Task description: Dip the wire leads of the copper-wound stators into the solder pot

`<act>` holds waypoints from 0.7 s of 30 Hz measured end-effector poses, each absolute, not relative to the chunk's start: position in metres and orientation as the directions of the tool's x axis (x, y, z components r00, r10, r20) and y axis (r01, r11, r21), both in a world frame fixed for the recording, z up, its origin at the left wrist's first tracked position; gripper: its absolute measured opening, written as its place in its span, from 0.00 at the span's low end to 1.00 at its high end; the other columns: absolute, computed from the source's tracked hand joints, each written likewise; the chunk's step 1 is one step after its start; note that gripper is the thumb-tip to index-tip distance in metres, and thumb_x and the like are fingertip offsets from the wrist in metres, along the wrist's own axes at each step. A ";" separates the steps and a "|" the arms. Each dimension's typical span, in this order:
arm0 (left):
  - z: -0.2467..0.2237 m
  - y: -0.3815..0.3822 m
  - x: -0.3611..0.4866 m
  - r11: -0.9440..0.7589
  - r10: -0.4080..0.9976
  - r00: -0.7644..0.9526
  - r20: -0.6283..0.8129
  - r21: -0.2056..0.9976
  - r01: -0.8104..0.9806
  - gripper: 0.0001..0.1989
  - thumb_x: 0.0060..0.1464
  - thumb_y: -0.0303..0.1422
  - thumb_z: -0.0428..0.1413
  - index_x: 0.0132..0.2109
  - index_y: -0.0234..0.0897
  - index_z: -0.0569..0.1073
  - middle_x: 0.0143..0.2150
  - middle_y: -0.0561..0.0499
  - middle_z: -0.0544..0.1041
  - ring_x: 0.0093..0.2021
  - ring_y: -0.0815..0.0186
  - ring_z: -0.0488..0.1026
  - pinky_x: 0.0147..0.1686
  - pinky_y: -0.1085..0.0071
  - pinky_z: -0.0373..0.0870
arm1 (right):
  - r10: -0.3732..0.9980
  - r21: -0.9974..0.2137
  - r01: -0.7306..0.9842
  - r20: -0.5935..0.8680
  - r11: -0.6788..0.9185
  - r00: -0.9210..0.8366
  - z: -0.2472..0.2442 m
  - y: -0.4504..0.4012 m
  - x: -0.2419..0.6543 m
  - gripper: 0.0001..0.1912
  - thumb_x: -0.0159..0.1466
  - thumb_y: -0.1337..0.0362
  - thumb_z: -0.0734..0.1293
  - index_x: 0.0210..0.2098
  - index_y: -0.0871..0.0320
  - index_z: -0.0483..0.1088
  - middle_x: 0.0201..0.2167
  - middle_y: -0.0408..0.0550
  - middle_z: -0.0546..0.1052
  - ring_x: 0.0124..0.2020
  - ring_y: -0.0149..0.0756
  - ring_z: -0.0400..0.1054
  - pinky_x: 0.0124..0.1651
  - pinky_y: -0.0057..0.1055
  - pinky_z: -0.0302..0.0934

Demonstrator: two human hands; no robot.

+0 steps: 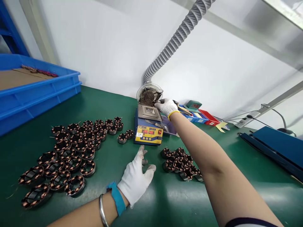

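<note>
My right hand [166,106], in a white glove with a yellow cuff, reaches over the solder pot [149,130]. Its closed fingers grip a small copper-wound stator [155,102], mostly hidden by the glove, in front of the round fan grille [148,96]. Red digits glow on the pot's yellow front panel. Gloved in white with darkened fingertips, my left hand [136,178] hovers empty over the green table, thumb and fingers apart, just in front of the pot. Two stators [122,138] stand left of the pot. Many more ring-shaped stators [76,138] lie farther left.
Another cluster of stators [178,162] sits below my right forearm. A blue crate [47,86] stands at the left. A grey flexible duct [175,39] rises behind the pot. Small blue bins, a red bin [208,117] and a blue flat case [274,148] are at the right.
</note>
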State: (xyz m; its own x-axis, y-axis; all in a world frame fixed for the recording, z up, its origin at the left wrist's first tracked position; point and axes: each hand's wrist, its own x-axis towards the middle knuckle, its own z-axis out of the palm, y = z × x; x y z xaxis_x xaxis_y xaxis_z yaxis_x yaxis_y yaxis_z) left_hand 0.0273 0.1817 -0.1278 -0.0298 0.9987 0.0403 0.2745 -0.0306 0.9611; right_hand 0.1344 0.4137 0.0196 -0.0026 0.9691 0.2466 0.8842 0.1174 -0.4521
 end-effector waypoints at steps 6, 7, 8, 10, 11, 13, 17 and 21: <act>-0.127 0.181 0.029 -0.043 0.999 -0.018 0.051 0.953 0.299 0.38 0.50 0.37 0.53 0.66 0.33 0.52 0.59 0.40 0.69 0.47 0.59 0.74 0.50 0.59 0.71 | 0.960 -0.303 0.947 0.281 0.106 -0.018 0.005 0.425 0.124 0.15 0.56 0.56 0.66 0.38 0.55 0.75 0.36 0.49 0.78 0.40 0.42 0.72 0.42 0.32 0.64; -0.127 0.181 0.029 -0.048 0.998 -0.019 0.056 0.951 0.305 0.38 0.50 0.37 0.53 0.66 0.33 0.52 0.59 0.40 0.70 0.48 0.59 0.74 0.50 0.59 0.71 | 0.959 -0.290 0.951 0.283 0.107 -0.021 0.003 0.426 0.123 0.15 0.56 0.56 0.65 0.39 0.55 0.75 0.37 0.49 0.78 0.41 0.43 0.72 0.42 0.33 0.64; -0.128 0.181 0.029 -0.054 0.998 -0.019 0.063 0.948 0.312 0.37 0.50 0.37 0.53 0.66 0.34 0.53 0.59 0.40 0.70 0.48 0.59 0.74 0.50 0.60 0.71 | 0.959 -0.280 0.954 0.283 0.109 -0.026 0.002 0.427 0.123 0.15 0.56 0.56 0.65 0.39 0.54 0.75 0.37 0.49 0.78 0.42 0.43 0.72 0.43 0.34 0.64; -0.128 0.181 0.029 -0.062 0.997 -0.017 0.072 0.943 0.328 0.37 0.50 0.37 0.53 0.66 0.35 0.53 0.58 0.41 0.71 0.47 0.59 0.74 0.50 0.60 0.71 | 0.959 -0.270 0.956 0.280 0.117 -0.039 0.000 0.429 0.123 0.15 0.57 0.55 0.64 0.39 0.54 0.75 0.38 0.49 0.78 0.43 0.44 0.72 0.44 0.35 0.64; -0.129 0.181 0.029 -0.064 0.997 -0.015 0.074 0.941 0.334 0.37 0.50 0.38 0.53 0.65 0.35 0.54 0.57 0.41 0.71 0.47 0.59 0.75 0.49 0.60 0.71 | 0.959 -0.267 0.956 0.279 0.123 -0.046 -0.001 0.429 0.123 0.15 0.56 0.55 0.64 0.40 0.54 0.75 0.39 0.50 0.78 0.44 0.44 0.71 0.44 0.35 0.64; -0.129 0.181 0.029 -0.067 0.997 -0.013 0.075 0.938 0.339 0.37 0.50 0.38 0.53 0.65 0.35 0.54 0.57 0.41 0.72 0.45 0.59 0.75 0.49 0.59 0.72 | 0.960 -0.265 0.956 0.274 0.130 -0.055 -0.001 0.430 0.124 0.15 0.56 0.55 0.65 0.39 0.54 0.75 0.39 0.50 0.78 0.44 0.44 0.71 0.45 0.35 0.64; -0.130 0.181 0.030 -0.063 0.997 -0.019 0.074 0.936 0.345 0.37 0.49 0.37 0.53 0.65 0.36 0.54 0.57 0.41 0.72 0.45 0.59 0.76 0.48 0.60 0.72 | 0.962 -0.280 0.952 0.270 0.123 -0.045 0.001 0.429 0.125 0.15 0.55 0.54 0.65 0.38 0.54 0.75 0.38 0.50 0.78 0.44 0.44 0.72 0.44 0.34 0.64; -0.129 0.182 0.029 -0.061 0.998 -0.007 0.068 0.937 0.343 0.37 0.49 0.38 0.53 0.65 0.34 0.54 0.57 0.41 0.71 0.45 0.59 0.75 0.49 0.59 0.71 | 0.954 -0.313 0.945 0.300 0.096 0.002 0.007 0.426 0.125 0.18 0.54 0.53 0.67 0.41 0.55 0.75 0.39 0.51 0.78 0.43 0.44 0.72 0.43 0.32 0.64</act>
State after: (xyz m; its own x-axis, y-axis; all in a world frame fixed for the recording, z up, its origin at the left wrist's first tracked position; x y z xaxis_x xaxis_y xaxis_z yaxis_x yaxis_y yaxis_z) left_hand 0.0294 0.1818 -0.1291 -0.0072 0.9977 0.0676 0.3429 -0.0611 0.9374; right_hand 0.1254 0.4256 0.0071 0.0022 0.9538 0.3004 0.9447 0.0965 -0.3133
